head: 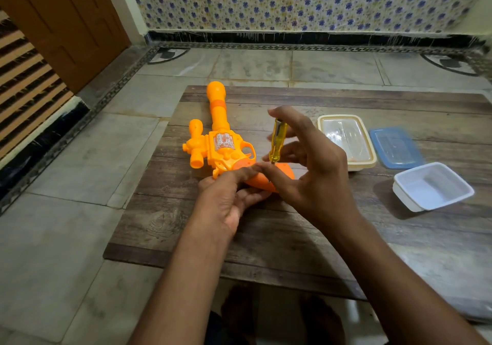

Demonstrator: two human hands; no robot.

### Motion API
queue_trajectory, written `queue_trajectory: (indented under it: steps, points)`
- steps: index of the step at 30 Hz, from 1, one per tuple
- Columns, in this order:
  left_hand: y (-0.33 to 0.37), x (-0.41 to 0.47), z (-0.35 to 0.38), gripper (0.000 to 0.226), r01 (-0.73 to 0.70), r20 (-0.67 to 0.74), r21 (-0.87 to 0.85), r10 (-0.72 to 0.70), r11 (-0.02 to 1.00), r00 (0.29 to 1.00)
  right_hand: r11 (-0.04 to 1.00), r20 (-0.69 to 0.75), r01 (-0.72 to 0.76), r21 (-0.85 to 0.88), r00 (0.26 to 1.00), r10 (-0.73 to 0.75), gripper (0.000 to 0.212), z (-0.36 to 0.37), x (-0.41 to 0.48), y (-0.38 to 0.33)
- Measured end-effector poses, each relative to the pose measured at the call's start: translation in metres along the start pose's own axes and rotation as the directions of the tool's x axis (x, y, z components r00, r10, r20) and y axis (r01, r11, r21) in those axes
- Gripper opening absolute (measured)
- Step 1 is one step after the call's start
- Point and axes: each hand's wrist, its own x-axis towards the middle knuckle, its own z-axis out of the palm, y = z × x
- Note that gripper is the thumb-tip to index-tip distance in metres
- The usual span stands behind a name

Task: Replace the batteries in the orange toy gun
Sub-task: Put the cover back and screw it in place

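Note:
The orange toy gun (218, 142) lies on its side on a low wooden board (266, 238), barrel pointing away from me. My left hand (226, 201) grips the gun's darker orange handle (285, 173) from the near side, a finger stretched along its top. My right hand (311, 163) holds a yellow see-through screwdriver (278, 141) upright in its fingertips. The screwdriver's tip stands on the handle. The tip itself is hidden between my fingers.
Right of the gun stands a cream container (364, 158) holding clear plastic. A blue lid (395, 147) lies beside it, and a white tray (432, 186) sits nearer the board's right edge. Tiled floor (80, 174) surrounds the board; a wall runs behind.

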Motion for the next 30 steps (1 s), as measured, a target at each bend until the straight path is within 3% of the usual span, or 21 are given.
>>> queue_trajectory:
  steps: [5,9,15,18,24,30]
  points:
    - [-0.001,0.001,0.001,0.058,0.002,-0.032,0.004,-0.002,1.0,0.999,0.984,-0.082,-0.053,0.169,0.994,0.068,0.032,-0.004,0.004,-0.001]
    - [0.001,0.0,0.002,0.056,0.008,-0.039,0.0,-0.008,1.0,0.999,0.972,-0.125,-0.103,0.211,0.983,0.131,0.028,-0.009,0.006,-0.002]
    - [0.0,0.002,0.003,0.063,0.021,-0.029,0.019,-0.02,1.0,0.999,0.994,-0.141,-0.066,0.087,0.987,0.078,0.04,-0.009,0.005,-0.008]
    - [0.0,0.003,0.001,0.066,0.031,-0.035,0.029,-0.03,0.999,0.999,1.0,-0.146,-0.004,0.026,0.989,0.008,0.033,-0.008,0.005,-0.007]
    - [0.0,0.003,-0.001,0.057,0.036,-0.034,0.013,-0.035,0.999,0.999,0.99,-0.134,0.024,0.14,0.991,-0.005,0.02,-0.012,0.006,-0.003]
    - [-0.002,0.003,-0.002,0.062,0.027,-0.024,-0.006,-0.027,1.0,0.999,0.998,-0.167,0.039,-0.047,0.985,-0.046,0.02,-0.012,0.006,-0.006]
